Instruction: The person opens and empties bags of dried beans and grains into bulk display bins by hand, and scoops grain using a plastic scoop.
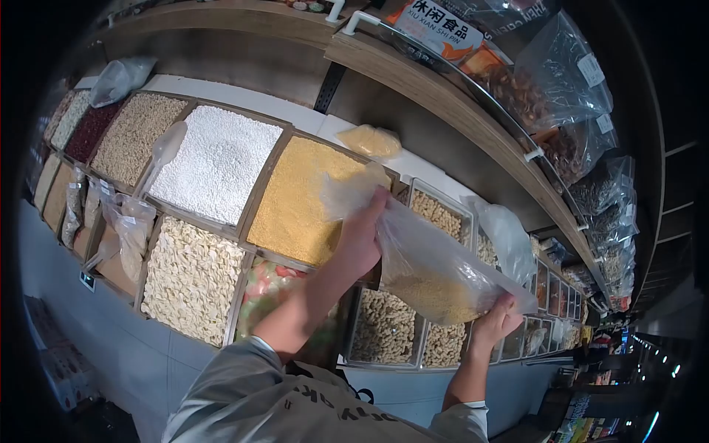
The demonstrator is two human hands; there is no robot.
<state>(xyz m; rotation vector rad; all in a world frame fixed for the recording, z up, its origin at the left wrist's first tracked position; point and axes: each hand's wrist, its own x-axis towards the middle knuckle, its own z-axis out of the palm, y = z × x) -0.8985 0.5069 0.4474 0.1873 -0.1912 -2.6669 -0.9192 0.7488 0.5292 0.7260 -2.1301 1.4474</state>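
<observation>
- Translucent, thin plastic bag (pixel 413 236), right of centre in the frame, slants down to the right above the bins, with fine yellow grain (pixel 428 295) pooled in its lower part.
- Left hand (pixel 362 235), near the centre, has its fingers closed round gathered plastic at the upper end; a loose flap spreads beyond the fist, over the wooden-framed bin of yellow grain (pixel 295 199).
- Right hand (pixel 498 323), lower right, has its fingers curled in tight on the far lower end, a bit of film poking out past them.
- Film looks limp and slippery, likely to tear if pinched hard; the load seems light but shifting, so bunched plastic at either end, clear of the grain, looks the surest hold.
</observation>
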